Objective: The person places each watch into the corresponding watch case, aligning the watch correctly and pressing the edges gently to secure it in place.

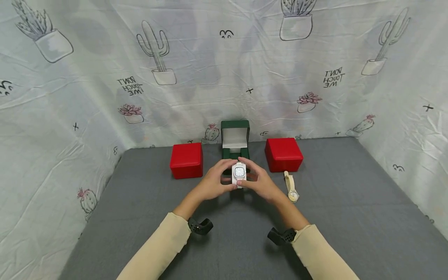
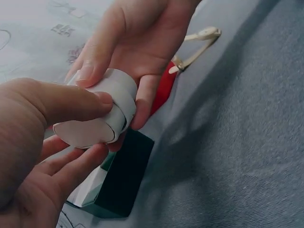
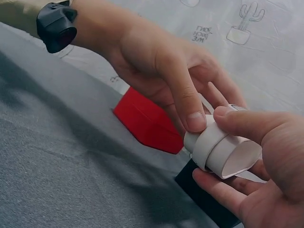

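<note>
Head view is showing a person's left hand (image 1: pixel 216 180) and right hand (image 1: pixel 259 179) meeting over the middle of the gray desk (image 1: pixel 227 249), both pinching a white cushion (image 3: pixel 241 159) that is carrying a white watch (image 1: pixel 239 172). The watch is wrapping around the cushion, its squarish dial facing up toward the head camera. Each hand is keeping its thumb on the near side and its fingers curving around the far side. In the left wrist view, the left thumb is lying over the strap while the right thumb is pressing the cushion near the other end.

Just beyond the hands, a green box (image 1: pixel 235 134) is standing with its lid raised, showing a pale lining; the hands and watch are partly hiding its lower part. Two closed boxes are flanking it: a left red box (image 1: pixel 186 161) and a right red box (image 1: pixel 283 154). Just in front of the latter, a cream watch (image 1: pixel 291 187) is lying on the desk, its dial end pointing toward the person; whether its strap is touching the box, I cannot tell. Behind everything, a pale cloth (image 1: pixel 210 58) printed with potted cacti is hanging. Black bands (image 1: pixel 200 226) are circling both wrists below beige sleeves (image 1: pixel 162 247).
</note>
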The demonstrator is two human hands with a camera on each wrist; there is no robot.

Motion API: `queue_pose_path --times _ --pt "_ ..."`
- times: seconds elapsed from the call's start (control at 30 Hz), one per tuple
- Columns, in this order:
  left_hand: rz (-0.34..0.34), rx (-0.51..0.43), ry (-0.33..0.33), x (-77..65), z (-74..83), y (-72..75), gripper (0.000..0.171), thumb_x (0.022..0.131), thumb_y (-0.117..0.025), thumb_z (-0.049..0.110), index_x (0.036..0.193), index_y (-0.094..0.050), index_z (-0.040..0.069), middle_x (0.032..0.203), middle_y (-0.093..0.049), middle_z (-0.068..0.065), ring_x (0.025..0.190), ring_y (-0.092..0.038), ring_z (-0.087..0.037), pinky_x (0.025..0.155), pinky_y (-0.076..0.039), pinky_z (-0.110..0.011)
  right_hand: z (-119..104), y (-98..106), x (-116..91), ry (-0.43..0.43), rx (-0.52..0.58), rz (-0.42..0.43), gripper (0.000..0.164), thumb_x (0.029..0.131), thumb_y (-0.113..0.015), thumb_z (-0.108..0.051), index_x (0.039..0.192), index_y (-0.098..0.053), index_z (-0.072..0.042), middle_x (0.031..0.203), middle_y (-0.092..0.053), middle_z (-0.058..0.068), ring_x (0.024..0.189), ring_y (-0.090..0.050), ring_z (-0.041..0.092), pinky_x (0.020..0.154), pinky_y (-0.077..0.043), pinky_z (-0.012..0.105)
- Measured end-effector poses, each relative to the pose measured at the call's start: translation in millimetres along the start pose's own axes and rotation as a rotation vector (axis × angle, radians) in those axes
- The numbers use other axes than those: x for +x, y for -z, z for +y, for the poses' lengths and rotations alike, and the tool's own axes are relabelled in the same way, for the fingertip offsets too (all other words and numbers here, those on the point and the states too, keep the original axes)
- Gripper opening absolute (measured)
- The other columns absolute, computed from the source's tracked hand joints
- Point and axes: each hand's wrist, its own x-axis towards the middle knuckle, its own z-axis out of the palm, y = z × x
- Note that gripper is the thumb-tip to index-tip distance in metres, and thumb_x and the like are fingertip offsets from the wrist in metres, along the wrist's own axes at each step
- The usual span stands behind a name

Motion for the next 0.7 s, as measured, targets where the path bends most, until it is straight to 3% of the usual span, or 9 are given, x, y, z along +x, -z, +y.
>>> queue_pose_path --times 0.33,0.53,0.7 --pt "0.018 0.009 0.057 18.6 -3.4 9.9 0.072 0.081 -0.076 0.005 0.144 -0.042 0.008 0.144 -0.042 -0.01 0.129 -0.048 -0.027 0.083 -0.057 -0.031 2.5 7.9 8.6 -0.035 -0.063 0.068 0.072 0.086 -0.071 -0.01 0.149 -0.035 -0.013 0.153 -0.039 0.014 0.129 -0.049 0.042 0.099 -0.048 0.053" --pt "0.036 0.098 0.092 35.4 -6.7 18.3 0.071 0.083 -0.075 0.008 0.145 -0.041 0.008 0.145 -0.041 -0.013 0.127 -0.05 -0.032 0.087 -0.057 -0.034 2.5 12.5 13.2 -0.005 -0.086 0.165 0.065 0.086 -0.071 -0.007 0.144 -0.041 -0.006 0.149 -0.043 0.017 0.132 -0.046 0.041 0.099 -0.047 0.053" --pt "0.019 0.199 0.125 49.6 -8.9 22.9 0.07 0.085 -0.073 0.012 0.146 -0.039 0.006 0.148 -0.039 -0.016 0.131 -0.047 -0.033 0.098 -0.051 -0.042 6.9 12.6 17.8 -0.037 -0.215 0.253 0.06 0.086 -0.072 -0.012 0.14 -0.047 -0.008 0.145 -0.048 0.014 0.133 -0.046 0.036 0.104 -0.044 0.053"
